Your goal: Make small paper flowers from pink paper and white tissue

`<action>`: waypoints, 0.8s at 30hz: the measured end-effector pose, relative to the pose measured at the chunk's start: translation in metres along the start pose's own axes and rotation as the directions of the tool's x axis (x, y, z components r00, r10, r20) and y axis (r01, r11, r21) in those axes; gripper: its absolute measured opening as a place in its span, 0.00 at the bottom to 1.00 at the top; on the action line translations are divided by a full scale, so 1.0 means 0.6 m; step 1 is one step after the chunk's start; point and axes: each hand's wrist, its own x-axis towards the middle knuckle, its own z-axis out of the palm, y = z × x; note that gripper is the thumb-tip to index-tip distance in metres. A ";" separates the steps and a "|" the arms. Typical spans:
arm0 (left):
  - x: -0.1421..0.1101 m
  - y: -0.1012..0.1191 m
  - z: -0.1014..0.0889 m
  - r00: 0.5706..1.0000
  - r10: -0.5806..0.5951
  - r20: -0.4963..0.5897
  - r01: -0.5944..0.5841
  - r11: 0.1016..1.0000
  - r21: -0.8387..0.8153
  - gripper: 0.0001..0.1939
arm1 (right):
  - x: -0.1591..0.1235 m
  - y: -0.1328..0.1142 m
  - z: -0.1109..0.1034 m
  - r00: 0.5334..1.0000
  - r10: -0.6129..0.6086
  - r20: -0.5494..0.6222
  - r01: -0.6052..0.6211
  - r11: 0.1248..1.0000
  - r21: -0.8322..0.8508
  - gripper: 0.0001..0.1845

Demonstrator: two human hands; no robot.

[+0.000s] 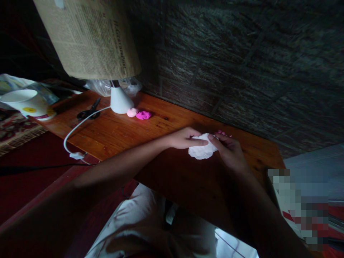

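Observation:
A flattened white lump of what looks like modelling clay point(201, 151) is held between both hands, just above the wooden table point(115, 134). My left hand point(185, 138) pinches it from the left, thumb lying across its face. On its right side, my right hand point(228, 147) grips the edge with the thumb in front; its other fingers are partly hidden. Small pink pieces point(223, 133) show just behind my right hand. Farther left lie a pale pink lump point(132, 113) and a bright magenta lump point(143, 115), side by side.
A lamp with a white base point(119, 100) and newsprint shade point(94, 39) stands at the back left, its white cord point(72, 130) hanging over the edge. Black scissors point(90, 111) and a paper cup point(29, 104) are left of it. A dark stone wall point(215, 64) runs behind.

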 end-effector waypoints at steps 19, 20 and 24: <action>0.006 -0.008 0.005 0.993 -0.053 -0.109 0.054 0.999 0.003 0.28 | 0.003 0.009 0.004 0.980 -0.047 -0.193 0.054 0.998 0.028 0.16; 0.006 -0.008 0.005 0.992 -0.043 -0.117 0.044 0.999 0.004 0.27 | 0.004 0.012 0.005 0.978 -0.038 -0.205 0.046 0.998 0.037 0.17; 0.009 -0.009 0.007 0.987 0.011 -0.161 -0.010 1.000 0.007 0.26 | 0.010 0.019 0.004 0.969 -0.023 -0.245 0.040 0.997 0.063 0.18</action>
